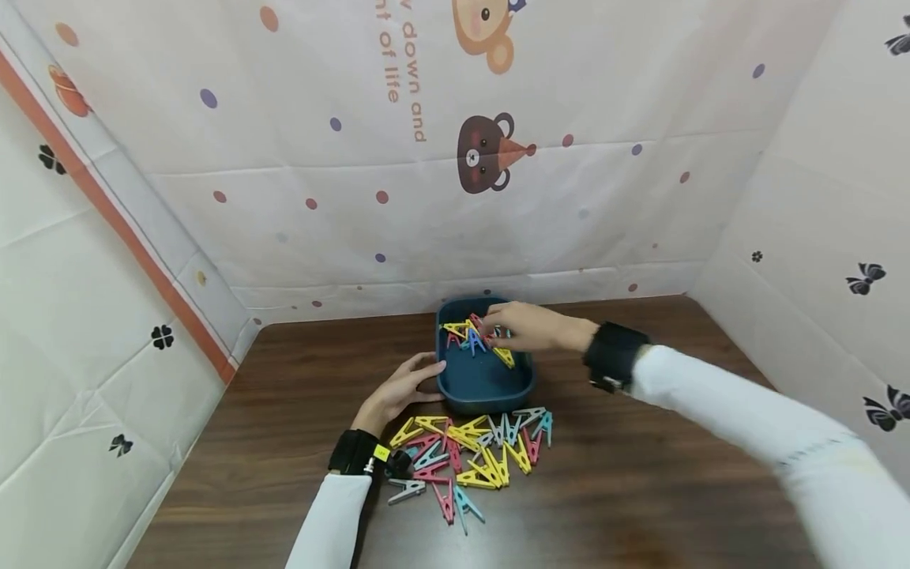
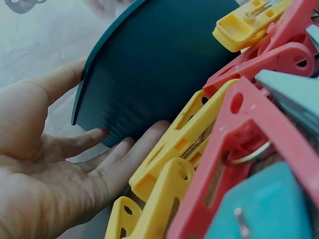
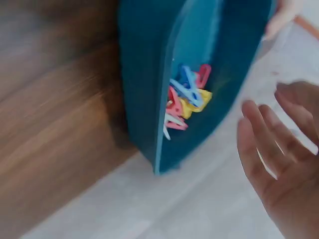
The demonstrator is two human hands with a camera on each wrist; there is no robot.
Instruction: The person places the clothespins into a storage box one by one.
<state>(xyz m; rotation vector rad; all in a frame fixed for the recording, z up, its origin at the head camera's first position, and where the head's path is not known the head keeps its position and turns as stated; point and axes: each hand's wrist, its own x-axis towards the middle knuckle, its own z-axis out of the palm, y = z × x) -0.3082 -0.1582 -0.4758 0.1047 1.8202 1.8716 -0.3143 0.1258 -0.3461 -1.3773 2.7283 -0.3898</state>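
Over the blue tub (image 1: 490,387), right hand (image 1: 529,328) hovers empty; left hand (image 1: 398,391) steadies it.

Bare surface (image 1: 640,490) lay open right of the hands, while the blue tub (image 1: 483,387) stood between them and the heap of clothespins (image 1: 469,454) blocked the way just beside the left hand (image 1: 398,391).
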